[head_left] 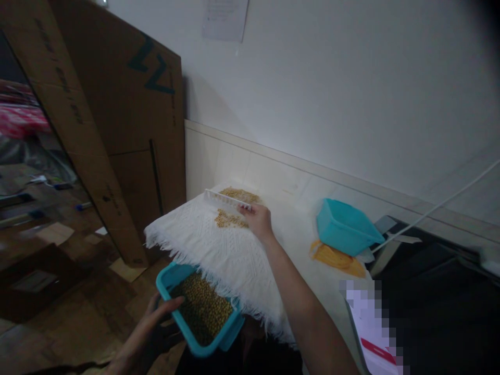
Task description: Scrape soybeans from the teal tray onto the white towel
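Note:
My left hand (158,320) grips the left rim of a teal plastic tub (192,339), its thumb over the edge. Yellowish beans (207,304) that look like soybeans lie in the tub, just below the table's front edge. My right hand (259,219) is closed on the right end of a narrow white toothed strip (223,198), possibly a comb or rack, held over the table. Behind the strip lies a flat spread of pale yellow beans (244,195); in front of it, a smaller patch (228,219) rests on the white fringed cloth (203,247).
A second teal container (344,226) stands at the right on an orange-yellow bag (338,259). Nearer me at the right is a partly pixelated phone-like device (371,333). A tall cardboard box (133,114) rises at the left, and the wall (332,94) closes off the back.

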Demonstrator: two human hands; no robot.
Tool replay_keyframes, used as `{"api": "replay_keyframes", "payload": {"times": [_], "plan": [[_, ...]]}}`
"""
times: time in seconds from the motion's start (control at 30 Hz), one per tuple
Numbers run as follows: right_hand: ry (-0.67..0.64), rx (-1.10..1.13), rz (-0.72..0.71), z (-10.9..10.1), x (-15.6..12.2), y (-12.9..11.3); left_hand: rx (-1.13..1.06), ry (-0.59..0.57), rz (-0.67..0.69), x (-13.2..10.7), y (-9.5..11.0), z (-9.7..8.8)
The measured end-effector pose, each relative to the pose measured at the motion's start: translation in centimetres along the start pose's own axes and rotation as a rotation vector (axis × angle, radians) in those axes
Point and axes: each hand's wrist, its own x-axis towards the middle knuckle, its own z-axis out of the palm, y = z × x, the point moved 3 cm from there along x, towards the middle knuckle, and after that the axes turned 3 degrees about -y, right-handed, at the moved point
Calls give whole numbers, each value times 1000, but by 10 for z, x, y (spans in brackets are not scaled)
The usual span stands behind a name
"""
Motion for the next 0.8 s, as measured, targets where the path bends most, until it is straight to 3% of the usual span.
{"api": "replay_keyframes", "payload": {"times": [0.17, 0.37, 0.57, 0.8], "plan": [[-111, 62, -54, 26, 14, 1, 32, 20, 29, -1, 3, -1], [-193, 104, -104, 36, 23, 11, 8, 41, 31, 0, 2, -1], [-217, 114, -85, 29, 19, 27, 28, 37, 36, -1, 5, -2], [-224, 126, -54, 4, 0, 37, 0, -4, 30, -3, 10, -5]]}}
